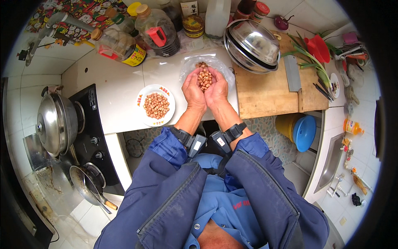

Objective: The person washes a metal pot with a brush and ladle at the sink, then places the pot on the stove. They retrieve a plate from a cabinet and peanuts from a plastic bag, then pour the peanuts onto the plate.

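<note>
Cupped together, my left hand (pixel 193 90) and my right hand (pixel 218 90) hold a heap of red-skinned peanuts (pixel 205 80) between the palms. Beneath and around the fingers lies a clear plastic bag (pixel 185 69) on the white tiled counter, with some peanuts showing at its far side. To the left of my hands, a white plate with a patterned rim (pixel 169 119) bears a pile of peanuts (pixel 156 105). How much the bag contains is hidden by my hands.
A wooden cutting board (pixel 258 93) with a cleaver (pixel 292 73) and scallions (pixel 311 59) lies right. Stacked metal bowls (pixel 252 43) stand at its back edge. Oil jugs (pixel 157 29) line the back. At left, a lidded pot (pixel 57 121) and a wok (pixel 84 183) sit on the stove (pixel 93 124).
</note>
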Demonstrator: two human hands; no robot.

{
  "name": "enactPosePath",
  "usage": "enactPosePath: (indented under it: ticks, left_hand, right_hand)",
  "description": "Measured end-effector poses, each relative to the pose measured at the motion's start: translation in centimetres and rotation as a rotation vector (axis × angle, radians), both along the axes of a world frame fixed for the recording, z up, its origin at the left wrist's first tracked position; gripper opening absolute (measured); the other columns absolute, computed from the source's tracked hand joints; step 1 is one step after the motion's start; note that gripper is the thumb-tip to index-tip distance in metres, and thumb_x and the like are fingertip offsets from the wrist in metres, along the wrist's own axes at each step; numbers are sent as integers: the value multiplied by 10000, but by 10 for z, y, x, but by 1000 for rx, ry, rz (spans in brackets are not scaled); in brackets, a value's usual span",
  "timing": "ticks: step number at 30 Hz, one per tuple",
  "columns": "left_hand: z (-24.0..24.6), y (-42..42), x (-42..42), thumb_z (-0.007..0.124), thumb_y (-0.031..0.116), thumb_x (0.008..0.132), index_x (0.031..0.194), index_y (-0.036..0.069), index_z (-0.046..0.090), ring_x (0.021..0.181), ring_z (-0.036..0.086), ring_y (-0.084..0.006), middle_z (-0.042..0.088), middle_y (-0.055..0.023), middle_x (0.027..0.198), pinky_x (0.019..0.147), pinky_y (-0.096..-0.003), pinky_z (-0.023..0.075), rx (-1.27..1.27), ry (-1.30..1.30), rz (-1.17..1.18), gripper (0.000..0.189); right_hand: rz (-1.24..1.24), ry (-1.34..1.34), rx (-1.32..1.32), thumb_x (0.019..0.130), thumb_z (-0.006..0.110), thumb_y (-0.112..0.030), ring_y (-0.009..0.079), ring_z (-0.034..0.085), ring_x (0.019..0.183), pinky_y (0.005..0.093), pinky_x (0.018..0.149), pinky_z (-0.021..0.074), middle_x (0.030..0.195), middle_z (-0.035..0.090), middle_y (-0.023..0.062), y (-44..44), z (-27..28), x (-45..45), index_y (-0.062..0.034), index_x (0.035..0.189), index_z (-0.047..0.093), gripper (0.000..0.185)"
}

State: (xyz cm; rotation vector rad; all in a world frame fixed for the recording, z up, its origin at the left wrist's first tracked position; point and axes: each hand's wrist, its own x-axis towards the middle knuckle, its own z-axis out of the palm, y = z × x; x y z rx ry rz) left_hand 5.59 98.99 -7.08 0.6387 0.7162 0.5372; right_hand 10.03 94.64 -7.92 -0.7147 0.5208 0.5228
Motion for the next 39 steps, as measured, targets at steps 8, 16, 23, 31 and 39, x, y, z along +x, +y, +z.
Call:
enactPosePath:
  ticks: [8, 16, 23, 31, 39]
  left_hand:
    - [12, -6, -8, 380, 213, 1080, 1329, -109, 556, 1230, 599, -262, 610, -195, 1332, 1099, -369, 457, 197, -30, -78, 443]
    - [27, -10, -14, 366, 221, 1078, 1327, -114, 553, 1219, 601, -261, 610, -195, 1322, 1087, -366, 463, 118, -78, -54, 458]
    - [37, 8, -48, 363, 213, 1075, 1308, -112, 569, 1175, 612, -241, 615, -184, 1293, 1061, -349, 480, 263, -64, 46, 450]
    - [8, 56, -119, 394, 299, 1071, 1369, -111, 511, 1264, 559, -275, 575, -200, 1362, 1115, -386, 435, 186, -19, 238, 521]
    - [-16, 94, -158, 419, 389, 1081, 1425, -109, 450, 1348, 497, -295, 525, -227, 1433, 1170, -403, 367, 85, 25, 302, 606]
  right_hand:
    - [32, -8, 99, 1050, 504, -263, 261, 615, 1140, 394, 1045, 495, 1226, 628, 147, -6, 8, -5, 60, 1284, 570, 405]
    - [20, 20, 92, 1042, 516, -265, 270, 611, 1143, 410, 1045, 498, 1227, 626, 150, -8, 27, -11, 58, 1292, 571, 412]
    - [156, -4, 122, 1033, 536, -255, 260, 613, 1129, 404, 1032, 498, 1203, 634, 136, 14, 37, -40, 40, 1233, 592, 360]
    - [326, 106, 146, 1021, 574, -273, 204, 653, 959, 341, 910, 546, 1023, 679, 93, 72, 20, -103, -6, 1094, 647, 286]
    - [490, 43, 33, 1021, 572, -338, 253, 628, 1093, 392, 1007, 499, 1158, 668, 149, 101, -9, -124, 44, 1180, 607, 415]
